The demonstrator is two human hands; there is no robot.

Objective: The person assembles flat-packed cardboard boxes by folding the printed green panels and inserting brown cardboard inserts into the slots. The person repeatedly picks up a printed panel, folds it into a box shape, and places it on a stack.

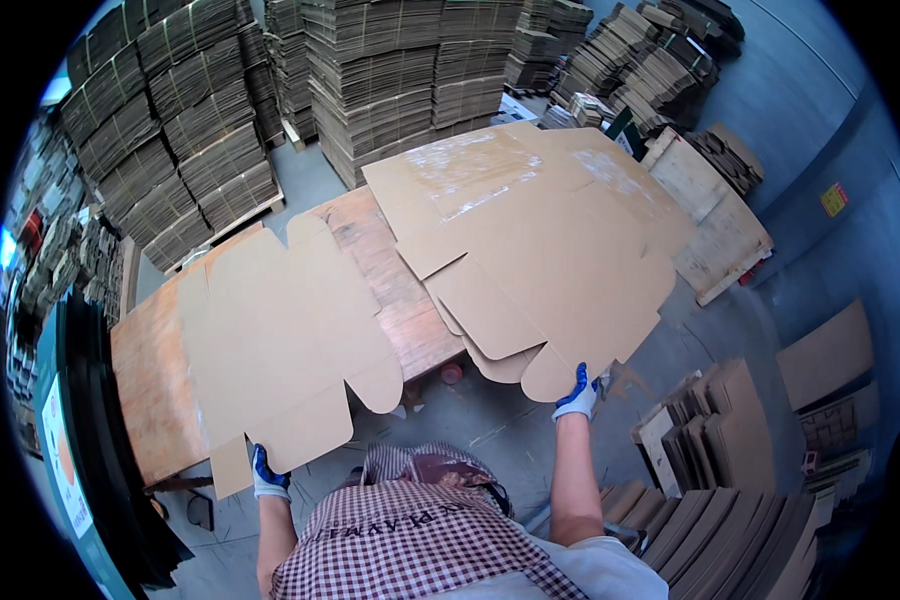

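A flat die-cut cardboard sheet with cut flaps lies on the left of a wooden table. My left hand, in a blue and white glove, grips the near edge of this sheet beside a narrow flap. A larger cardboard sheet rests on the table's right part and juts past its edge, with at least one more sheet beneath it. My right hand, gloved the same way, pinches its near right edge by a rounded flap. The fingers under both edges are hidden. White scuffed patches mark the larger sheet's far part.
Bare wood of the table shows between the sheets. Tall strapped cardboard stacks stand at the back. A dark panel stack is close on the left. More cardboard pieces stand at the lower right, and a wooden pallet leans farther back.
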